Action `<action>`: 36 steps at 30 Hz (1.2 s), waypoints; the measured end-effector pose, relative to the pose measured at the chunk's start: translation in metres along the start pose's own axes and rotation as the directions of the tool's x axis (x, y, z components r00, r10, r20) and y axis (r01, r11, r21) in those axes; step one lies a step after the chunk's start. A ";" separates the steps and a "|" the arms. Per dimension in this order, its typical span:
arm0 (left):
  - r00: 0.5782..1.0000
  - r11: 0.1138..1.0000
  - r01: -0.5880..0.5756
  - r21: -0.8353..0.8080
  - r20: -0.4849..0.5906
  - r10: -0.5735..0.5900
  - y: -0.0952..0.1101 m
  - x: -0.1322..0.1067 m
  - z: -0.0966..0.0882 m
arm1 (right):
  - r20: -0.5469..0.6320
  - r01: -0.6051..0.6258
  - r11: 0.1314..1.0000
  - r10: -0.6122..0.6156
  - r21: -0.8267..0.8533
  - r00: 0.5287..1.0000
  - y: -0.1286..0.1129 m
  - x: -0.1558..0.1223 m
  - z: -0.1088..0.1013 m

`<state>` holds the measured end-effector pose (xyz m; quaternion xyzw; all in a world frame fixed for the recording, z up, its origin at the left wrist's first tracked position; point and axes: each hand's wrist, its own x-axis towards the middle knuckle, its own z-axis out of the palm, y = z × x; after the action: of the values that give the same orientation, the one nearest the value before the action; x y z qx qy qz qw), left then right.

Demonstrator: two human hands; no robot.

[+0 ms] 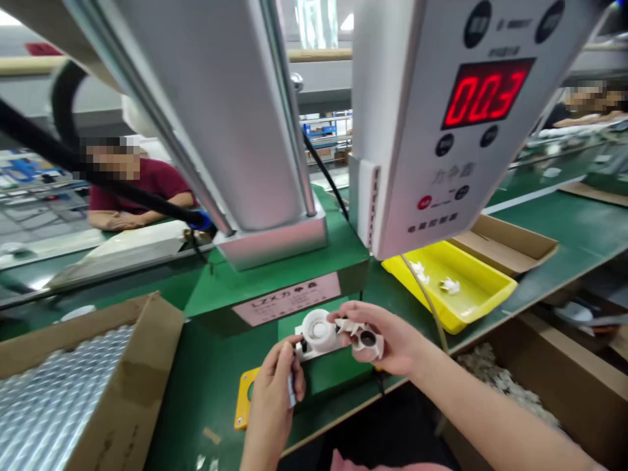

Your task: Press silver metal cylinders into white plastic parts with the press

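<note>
My left hand (277, 379) is closed around a thin silvery piece (292, 390), mostly hidden by the fingers. Its fingertips are at the left edge of a white round fixture (318, 330) on the green press base. On the right, my right hand (380, 333) grips white finned plastic parts (369, 345), one with a dark round hole facing me. These are close to the fixture's right side; whether they touch it I cannot tell. The grey press column (245, 118) rises behind the fixture.
A control box (441, 150) showing red digits hangs at upper right. The yellow tray (471, 311) holds a few white finned pieces. Cardboard boxes stand left (147, 373) and lower right (569, 366). A yellow-framed button plate (243, 402) lies beside my left hand. Another person (157, 183) sits across.
</note>
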<state>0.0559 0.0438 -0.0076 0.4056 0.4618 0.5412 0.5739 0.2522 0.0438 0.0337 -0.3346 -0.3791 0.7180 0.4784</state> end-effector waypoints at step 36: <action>0.959 0.984 0.138 -0.116 0.265 -0.104 0.023 -0.030 0.066 | -0.290 -0.038 0.533 -0.398 -0.845 0.870 -0.046 -0.070 -0.073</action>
<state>0.1149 0.0181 0.0335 0.4044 0.3701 0.4772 0.6869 0.3555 0.0063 0.0461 -0.6338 -0.5834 0.2990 0.4105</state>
